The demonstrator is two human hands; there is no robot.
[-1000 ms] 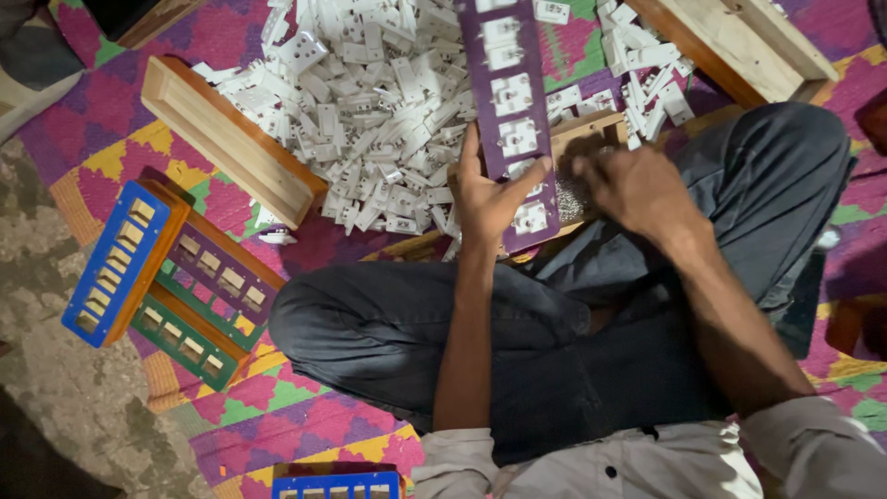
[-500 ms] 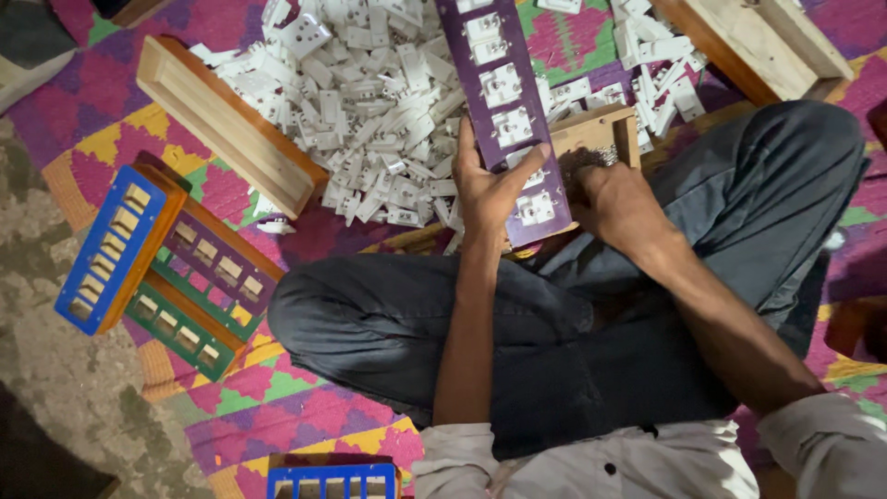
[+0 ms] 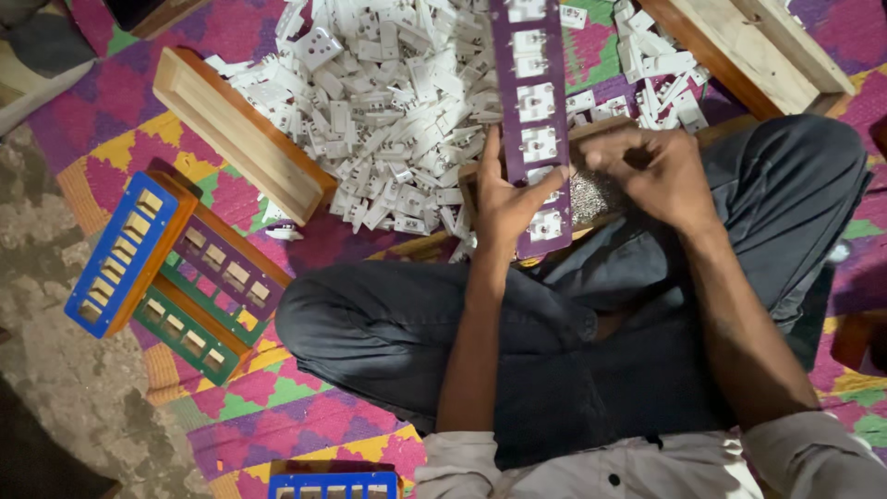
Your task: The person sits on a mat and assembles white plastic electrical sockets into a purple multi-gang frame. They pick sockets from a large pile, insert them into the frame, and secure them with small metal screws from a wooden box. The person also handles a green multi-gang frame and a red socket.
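The left hand point(image 3: 506, 199) grips the near end of a long purple rack point(image 3: 533, 111), thumb across its face; the rack, loaded with white socket parts, slants away over the lap. The right hand point(image 3: 651, 166) hovers just beside it, fingers curled over a tray of small metal bits point(image 3: 591, 196); whether it pinches anything, I cannot tell. A heap of white parts point(image 3: 388, 102) lies beyond on the patterned mat point(image 3: 277, 416), with blue, green and purple empty racks point(image 3: 171, 268) to the left.

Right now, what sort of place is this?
Probably a small home workshop on the floor: a heap of white plastic socket parts, a long purple slotted rack under the left hand, and a colourful woven mat.
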